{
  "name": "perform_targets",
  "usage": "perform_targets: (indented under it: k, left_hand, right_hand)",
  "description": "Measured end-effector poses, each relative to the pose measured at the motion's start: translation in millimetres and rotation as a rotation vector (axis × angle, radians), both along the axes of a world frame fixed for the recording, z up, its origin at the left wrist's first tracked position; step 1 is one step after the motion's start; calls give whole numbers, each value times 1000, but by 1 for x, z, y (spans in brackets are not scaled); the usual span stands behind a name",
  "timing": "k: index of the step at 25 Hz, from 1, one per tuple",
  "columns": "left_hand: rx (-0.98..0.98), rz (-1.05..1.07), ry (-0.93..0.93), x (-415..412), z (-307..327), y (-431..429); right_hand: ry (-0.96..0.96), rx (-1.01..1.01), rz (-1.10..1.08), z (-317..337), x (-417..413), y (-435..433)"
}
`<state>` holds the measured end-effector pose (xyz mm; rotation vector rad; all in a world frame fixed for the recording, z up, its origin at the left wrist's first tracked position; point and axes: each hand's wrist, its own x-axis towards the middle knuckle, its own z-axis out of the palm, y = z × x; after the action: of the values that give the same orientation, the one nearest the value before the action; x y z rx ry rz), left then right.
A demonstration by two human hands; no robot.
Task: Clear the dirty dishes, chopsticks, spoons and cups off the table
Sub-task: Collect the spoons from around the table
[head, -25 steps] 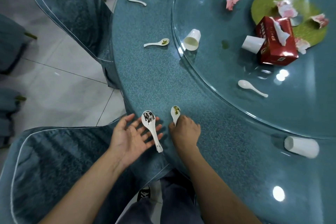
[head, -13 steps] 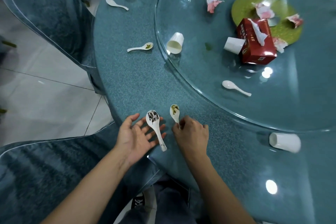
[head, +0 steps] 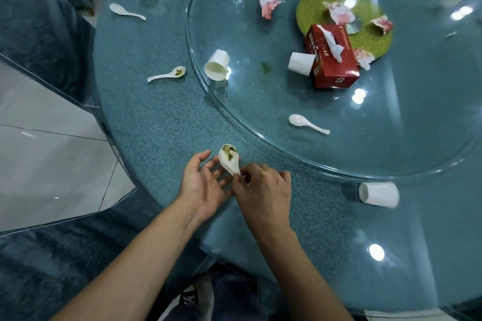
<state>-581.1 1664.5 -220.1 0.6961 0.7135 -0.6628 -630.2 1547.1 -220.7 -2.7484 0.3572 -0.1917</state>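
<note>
Near table (head: 156, 117) edge: right hand (head: 263, 190), pinch on soiled spoon (head: 229, 159); left hand (head: 203, 185) palm-up beneath (fingers loose).

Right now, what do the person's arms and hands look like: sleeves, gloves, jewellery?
The left forearm and right forearm are bare to the frame's edge, with no sleeves showing. The left hand and right hand wear no gloves, and no ring, watch or bracelet shows.

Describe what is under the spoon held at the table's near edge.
Under the spoon, which the right hand pinches by its handle, lie the straight fingers of the left hand, palm up. Anything between spoon and fingers is covered by the spoon's bowl.
</note>
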Motion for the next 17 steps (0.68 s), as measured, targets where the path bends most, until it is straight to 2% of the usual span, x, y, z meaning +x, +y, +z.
perform_targets:
  k: [9, 17]
  left_hand:
    - [-20, -57, 4, 11, -1, -30]
    - [-64, -48, 48, 27, -11, -53]
  right_hand:
    - [2, 32, -72, -3, 8, -33]
    - [25, 4, -216, -20, 39, -108]
